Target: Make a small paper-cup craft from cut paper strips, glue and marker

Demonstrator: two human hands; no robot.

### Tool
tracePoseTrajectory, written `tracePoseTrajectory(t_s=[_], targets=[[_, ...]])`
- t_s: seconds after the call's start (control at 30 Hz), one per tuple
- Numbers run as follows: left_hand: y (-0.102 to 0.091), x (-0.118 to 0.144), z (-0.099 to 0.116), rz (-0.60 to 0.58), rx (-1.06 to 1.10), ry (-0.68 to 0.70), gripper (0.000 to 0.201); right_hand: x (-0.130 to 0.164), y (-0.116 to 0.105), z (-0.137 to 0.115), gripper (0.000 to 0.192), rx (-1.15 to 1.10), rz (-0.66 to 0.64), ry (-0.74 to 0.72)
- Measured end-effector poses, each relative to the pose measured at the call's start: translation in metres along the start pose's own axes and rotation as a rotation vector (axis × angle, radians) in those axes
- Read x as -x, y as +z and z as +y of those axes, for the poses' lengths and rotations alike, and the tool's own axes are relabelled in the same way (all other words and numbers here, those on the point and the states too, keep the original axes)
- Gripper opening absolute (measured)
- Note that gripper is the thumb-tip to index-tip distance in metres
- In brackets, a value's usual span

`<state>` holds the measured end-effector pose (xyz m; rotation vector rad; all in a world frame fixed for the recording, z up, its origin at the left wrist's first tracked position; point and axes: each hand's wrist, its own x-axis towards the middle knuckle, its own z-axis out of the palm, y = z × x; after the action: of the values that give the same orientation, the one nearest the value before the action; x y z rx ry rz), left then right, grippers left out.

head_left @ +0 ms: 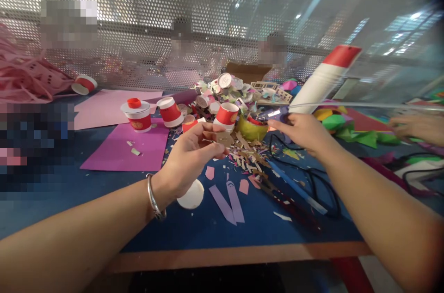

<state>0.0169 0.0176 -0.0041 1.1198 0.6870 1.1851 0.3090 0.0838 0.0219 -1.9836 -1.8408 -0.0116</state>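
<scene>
My left hand [192, 156], with a silver bangle at its wrist, pinches a small piece of brown cardboard [225, 138] between thumb and fingers. Farther right, my right hand [305, 132] is closed around a dark purple glue gun [274, 114]. The gun's front end is over a yellow-green bowl [252, 130] with red inside. Just beyond my left hand stands a red and white paper cup [226, 116]. Below that hand lie a white paper disc [190, 194] and two lilac paper strips [229, 203].
Paper scraps [251, 156] and a heap of cut cups [225, 81] cover the table's middle. Purple paper [126, 149] and a lidded cup [138, 115] are left. Scissors [280, 196] and a black cable [324, 182] lie right, near another person's hand [416, 127].
</scene>
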Motion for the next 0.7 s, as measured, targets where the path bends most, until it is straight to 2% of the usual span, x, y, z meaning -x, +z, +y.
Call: tracePoseTrajectory(t_s=[0.17, 0.3, 0.4, 0.5, 0.57, 0.63, 0.7], targets=[[-0.001, -0.001, 0.003, 0.038, 0.003, 0.021, 0.025, 0.000, -0.001, 0.003, 0.050, 0.075, -0.023, -0.020], [-0.002, -0.003, 0.004, 0.103, 0.007, 0.029, 0.020, 0.011, -0.008, 0.006, 0.046, 0.143, -0.015, -0.029], [-0.001, -0.005, 0.004, 0.141, 0.002, 0.020, 0.019, 0.030, -0.015, 0.001, 0.034, 0.194, 0.030, -0.028], [-0.001, -0.005, 0.004, 0.150, 0.008, 0.022, 0.019, 0.061, -0.020, -0.016, 0.022, 0.212, 0.080, -0.016], [-0.001, -0.006, 0.003, 0.142, 0.008, 0.012, 0.021, 0.084, -0.017, -0.032, 0.021, 0.057, 0.053, -0.137], [0.000, -0.006, 0.002, 0.137, 0.003, -0.007, 0.021, 0.104, -0.011, -0.048, 0.018, -0.062, -0.115, -0.391], [0.001, -0.005, 0.002, 0.125, 0.008, -0.032, 0.020, 0.116, -0.002, -0.062, 0.017, -0.071, -0.282, -0.550]])
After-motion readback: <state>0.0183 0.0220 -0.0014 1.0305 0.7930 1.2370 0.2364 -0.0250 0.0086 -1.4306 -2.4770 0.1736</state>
